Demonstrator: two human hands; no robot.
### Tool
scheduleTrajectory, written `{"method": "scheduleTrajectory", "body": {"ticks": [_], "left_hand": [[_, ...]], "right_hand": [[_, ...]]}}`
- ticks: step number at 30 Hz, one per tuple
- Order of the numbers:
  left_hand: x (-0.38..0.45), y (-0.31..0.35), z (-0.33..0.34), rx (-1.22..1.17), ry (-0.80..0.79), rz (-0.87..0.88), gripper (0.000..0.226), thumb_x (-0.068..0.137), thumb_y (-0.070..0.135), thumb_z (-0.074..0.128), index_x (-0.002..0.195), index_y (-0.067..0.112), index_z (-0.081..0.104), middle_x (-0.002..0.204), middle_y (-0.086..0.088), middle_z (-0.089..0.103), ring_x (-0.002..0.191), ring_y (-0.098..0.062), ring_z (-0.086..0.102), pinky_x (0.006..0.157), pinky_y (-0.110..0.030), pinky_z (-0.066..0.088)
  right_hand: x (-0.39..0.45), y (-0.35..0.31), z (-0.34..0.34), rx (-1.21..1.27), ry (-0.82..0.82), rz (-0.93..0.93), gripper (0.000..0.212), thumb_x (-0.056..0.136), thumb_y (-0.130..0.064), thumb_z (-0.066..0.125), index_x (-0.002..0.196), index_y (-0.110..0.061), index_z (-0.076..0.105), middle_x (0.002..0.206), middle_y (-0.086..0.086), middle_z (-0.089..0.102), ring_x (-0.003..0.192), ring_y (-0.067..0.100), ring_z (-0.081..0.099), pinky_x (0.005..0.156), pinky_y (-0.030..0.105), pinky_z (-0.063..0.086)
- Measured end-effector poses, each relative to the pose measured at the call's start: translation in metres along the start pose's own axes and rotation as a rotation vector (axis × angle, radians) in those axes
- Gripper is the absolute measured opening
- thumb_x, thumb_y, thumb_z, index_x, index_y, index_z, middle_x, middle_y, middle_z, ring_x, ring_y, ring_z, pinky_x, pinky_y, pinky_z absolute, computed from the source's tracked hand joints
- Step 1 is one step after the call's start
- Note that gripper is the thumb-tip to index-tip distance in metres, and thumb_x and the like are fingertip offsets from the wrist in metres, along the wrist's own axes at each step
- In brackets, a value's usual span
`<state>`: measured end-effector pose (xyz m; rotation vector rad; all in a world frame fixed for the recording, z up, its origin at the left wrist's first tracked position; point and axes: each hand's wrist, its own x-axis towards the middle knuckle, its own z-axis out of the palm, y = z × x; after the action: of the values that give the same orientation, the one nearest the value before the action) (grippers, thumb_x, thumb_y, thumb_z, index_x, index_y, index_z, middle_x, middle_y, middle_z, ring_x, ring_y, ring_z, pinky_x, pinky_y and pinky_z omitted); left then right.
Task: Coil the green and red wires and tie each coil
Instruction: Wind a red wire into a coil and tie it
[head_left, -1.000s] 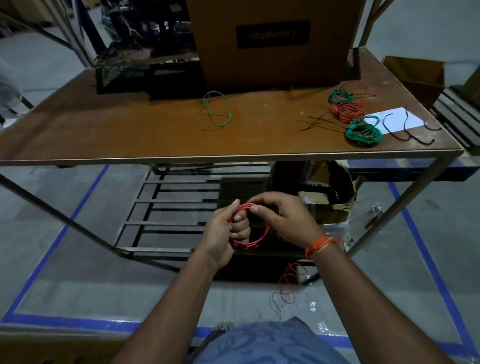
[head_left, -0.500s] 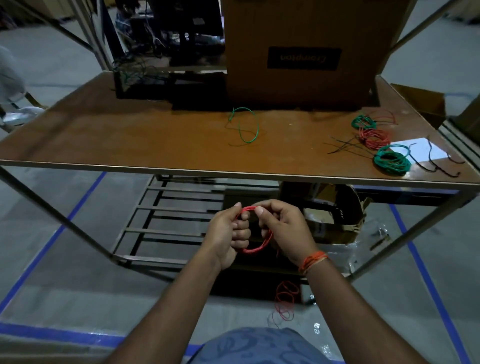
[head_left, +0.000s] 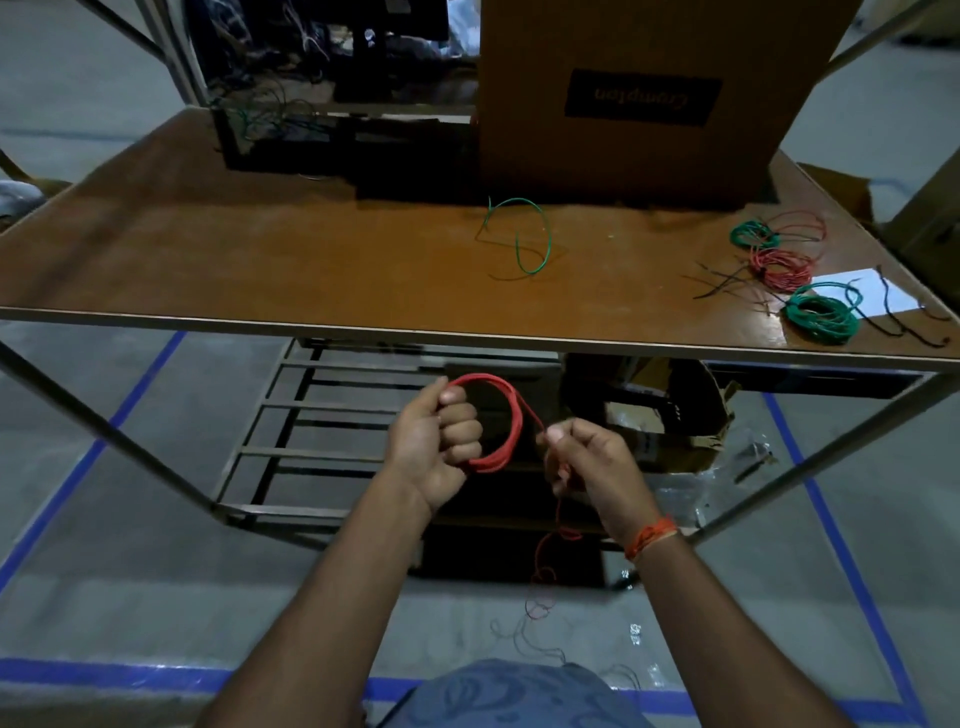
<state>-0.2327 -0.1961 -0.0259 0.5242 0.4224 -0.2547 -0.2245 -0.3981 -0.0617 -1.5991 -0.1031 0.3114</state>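
Observation:
In front of the table's near edge, my left hand (head_left: 439, 441) grips a red wire coil (head_left: 511, 421) of several loops. My right hand (head_left: 592, 460) pinches the coil's loose red strand (head_left: 543, 571) just right of the coil; the strand hangs down from that hand toward the floor. On the table's far right lie a tied green coil (head_left: 821, 319), a red coil (head_left: 782, 265) and a smaller green coil (head_left: 750, 234). A loose green wire (head_left: 530, 239) curls in the middle of the table.
The brown table (head_left: 260, 270) carries a large cardboard box (head_left: 634, 93) at the back, a dark tray of wires (head_left: 280, 135) back left, and thin black ties (head_left: 727, 280) by white paper (head_left: 857, 296). An open carton (head_left: 675, 415) sits underneath.
My right hand has left the top of the coil and drawn the strand out to the right. The coil now stands open and round in my left hand.

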Motion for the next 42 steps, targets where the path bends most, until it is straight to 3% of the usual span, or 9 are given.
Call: {"method": "scheduleTrajectory", "body": {"ticks": [2,4,16,22,29,31,34,39,42], "left_hand": [[0.001,0.014,-0.008,-0.062,0.064,0.081,0.044,0.109,0.036,0.033,0.067,0.024,0.041,0.048,0.011,0.026,0.034,-0.003,0.021,0.032,-0.018,0.012],[0.002,0.021,-0.015,-0.049,0.132,0.145,0.045,0.109,0.036,0.033,0.067,0.023,0.043,0.049,0.011,0.027,0.035,-0.003,0.021,0.032,-0.018,0.012],[0.010,0.038,-0.026,0.095,0.357,0.331,0.040,0.110,0.034,0.034,0.074,0.021,0.048,0.052,0.009,0.033,0.040,-0.005,0.024,0.036,-0.020,0.017],[0.013,0.015,-0.012,0.427,0.251,0.348,0.037,0.110,0.032,0.035,0.077,0.018,0.045,0.052,0.008,0.035,0.041,-0.006,0.029,0.037,-0.019,0.022],[0.012,-0.017,0.004,1.055,0.135,0.452,0.045,0.108,0.037,0.038,0.078,0.011,0.059,0.070,-0.009,0.062,0.066,-0.026,0.058,0.063,-0.037,0.045],[0.011,-0.024,0.011,1.115,0.081,0.429,0.045,0.108,0.039,0.039,0.081,0.014,0.066,0.074,-0.005,0.070,0.068,-0.021,0.065,0.061,-0.034,0.050],[0.010,-0.032,0.024,1.135,0.090,0.338,0.040,0.108,0.035,0.040,0.080,0.022,0.064,0.056,0.010,0.060,0.049,-0.002,0.052,0.046,-0.018,0.040],[0.012,-0.048,0.045,1.083,0.014,0.210,0.036,0.108,0.032,0.040,0.078,0.020,0.057,0.055,0.008,0.041,0.040,-0.003,0.031,0.041,-0.019,0.024],[0.013,-0.058,0.064,1.047,-0.056,0.119,0.042,0.107,0.041,0.043,0.072,0.020,0.053,0.054,0.007,0.036,0.041,-0.007,0.024,0.041,-0.022,0.018]], "right_hand": [[-0.007,0.014,-0.005,-0.174,-0.041,0.005,0.006,0.094,-0.009,0.066,0.093,-0.015,0.068,0.072,0.008,0.060,0.064,0.019,0.057,0.061,0.030,0.052],[-0.009,0.021,-0.005,-0.290,-0.039,-0.013,0.016,0.091,-0.007,0.068,0.088,-0.023,0.068,0.075,0.007,0.063,0.066,0.017,0.061,0.065,0.032,0.055],[-0.002,0.008,-0.009,-0.538,0.121,-0.189,0.016,0.090,-0.017,0.070,0.088,-0.033,0.070,0.085,-0.010,0.068,0.082,0.012,0.068,0.073,0.043,0.060],[-0.002,-0.030,0.011,-0.689,-0.118,-0.390,0.010,0.089,-0.013,0.073,0.094,-0.021,0.076,0.090,-0.011,0.063,0.089,0.004,0.061,0.074,0.013,0.047],[0.007,-0.055,0.026,-0.713,-0.063,-0.583,0.012,0.087,-0.019,0.076,0.098,-0.022,0.075,0.089,-0.010,0.059,0.082,0.005,0.059,0.070,0.022,0.049],[0.008,-0.060,0.021,-0.722,-0.018,-0.592,0.019,0.085,-0.016,0.077,0.103,-0.023,0.072,0.092,-0.011,0.061,0.085,0.004,0.060,0.072,0.020,0.049],[0.010,-0.065,0.004,-0.695,-0.019,-0.592,0.026,0.082,-0.009,0.078,0.105,-0.019,0.071,0.097,-0.008,0.061,0.091,0.006,0.060,0.078,0.017,0.047],[0.014,-0.064,-0.044,-0.614,-0.047,-0.428,0.033,0.083,-0.016,0.080,0.113,-0.027,0.069,0.113,-0.005,0.050,0.084,0.012,0.057,0.071,0.014,0.048],[0.019,-0.055,-0.070,-0.632,-0.030,-0.350,0.019,0.088,-0.033,0.074,0.106,-0.030,0.070,0.106,-0.007,0.054,0.087,0.008,0.058,0.074,0.020,0.050]]}}
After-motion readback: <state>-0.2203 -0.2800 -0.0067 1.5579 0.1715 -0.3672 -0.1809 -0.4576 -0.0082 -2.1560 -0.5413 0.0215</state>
